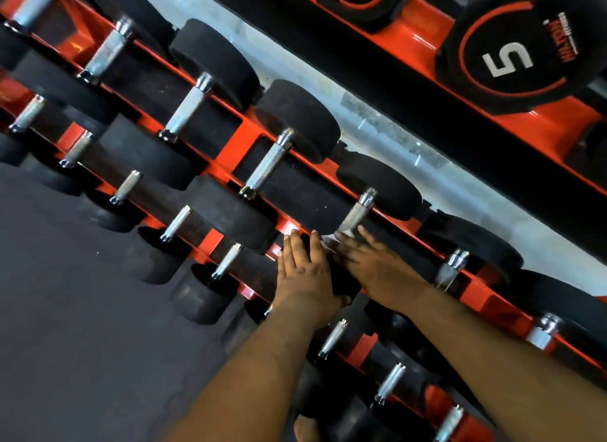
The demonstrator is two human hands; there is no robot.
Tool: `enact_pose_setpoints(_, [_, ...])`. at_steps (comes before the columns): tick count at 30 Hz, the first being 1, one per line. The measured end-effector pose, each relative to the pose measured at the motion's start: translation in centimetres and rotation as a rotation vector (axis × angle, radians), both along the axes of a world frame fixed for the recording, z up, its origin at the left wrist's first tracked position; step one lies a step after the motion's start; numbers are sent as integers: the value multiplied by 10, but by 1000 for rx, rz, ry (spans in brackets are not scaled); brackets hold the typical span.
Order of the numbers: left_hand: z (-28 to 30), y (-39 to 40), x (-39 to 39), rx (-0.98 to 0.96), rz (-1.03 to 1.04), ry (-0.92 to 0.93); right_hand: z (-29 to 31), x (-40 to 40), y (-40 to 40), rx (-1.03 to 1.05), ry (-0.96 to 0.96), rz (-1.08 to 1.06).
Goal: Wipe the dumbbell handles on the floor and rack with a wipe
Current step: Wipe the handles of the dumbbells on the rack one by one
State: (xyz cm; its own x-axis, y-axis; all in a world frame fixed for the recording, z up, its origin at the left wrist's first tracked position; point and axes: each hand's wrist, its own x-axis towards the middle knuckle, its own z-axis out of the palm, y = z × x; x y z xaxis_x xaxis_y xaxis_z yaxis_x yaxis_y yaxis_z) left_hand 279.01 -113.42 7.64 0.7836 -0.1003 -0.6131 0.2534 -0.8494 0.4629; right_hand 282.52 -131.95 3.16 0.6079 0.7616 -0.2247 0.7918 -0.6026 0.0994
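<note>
A red rack (241, 139) carries rows of black dumbbells with knurled silver handles, running diagonally across the view. My left hand (303, 270) lies flat, fingers straight, on a black dumbbell head at the rack's front rail. My right hand (371, 260) is beside it, blurred, fingers extended toward the lower end of one silver handle (358, 211). A small white wipe (331, 242) shows between my two hands, under my right fingertips. How my right fingers hold the wipe is hidden by blur.
A lower tier of smaller dumbbells (174, 224) lines the front of the rack above dark rubber floor (65, 326). A weight plate marked 5 (512, 57) sits on a second red rack at top right. A toe (305, 428) shows at the bottom.
</note>
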Motion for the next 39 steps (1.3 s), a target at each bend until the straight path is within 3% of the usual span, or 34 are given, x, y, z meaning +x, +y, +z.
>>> enact_pose_setpoints(2, [-1,-1,0,15,-5,-16,4,5,-10,-40,-13,-72])
enact_pose_setpoints(6, [-2,-2,-1,17,5,-34,-4,11,-2,13,-119,-427])
enact_pose_setpoints(10, [-2,-2,-1,11,16,-31,-14,5,6,51,-64,-113])
enact_pose_setpoints(15, [-1,-1,-1,20,8,-41,-5,23,6,64,-147,-425])
enact_pose_setpoints(17, [-1,-1,0,35,-1,-33,-12,15,16,49,-150,-354])
enact_pose_setpoints(22, [3,-2,0,30,0,-12,-5,22,9,137,-41,70])
enact_pose_setpoints(24, [4,-1,1,24,0,-10,-2,20,1,186,28,96])
enact_pose_setpoints(27, [3,-1,0,20,6,-8,-1,-1,-2,396,269,-113])
enact_pose_setpoints(29, [2,-1,0,18,7,-10,1,-18,-3,584,395,-359])
enact_pose_setpoints(32, [1,-1,0,29,5,-16,5,-26,-7,882,415,-1031])
enact_pose_setpoints(35, [0,-1,1,35,10,-8,7,-2,5,1395,684,-1716])
enact_pose_setpoints(37, [3,-1,1,32,11,-8,6,7,27,1455,839,-1801])
enact_pose_setpoints(39, [5,-1,1,23,16,-9,4,-1,50,1236,964,-1676])
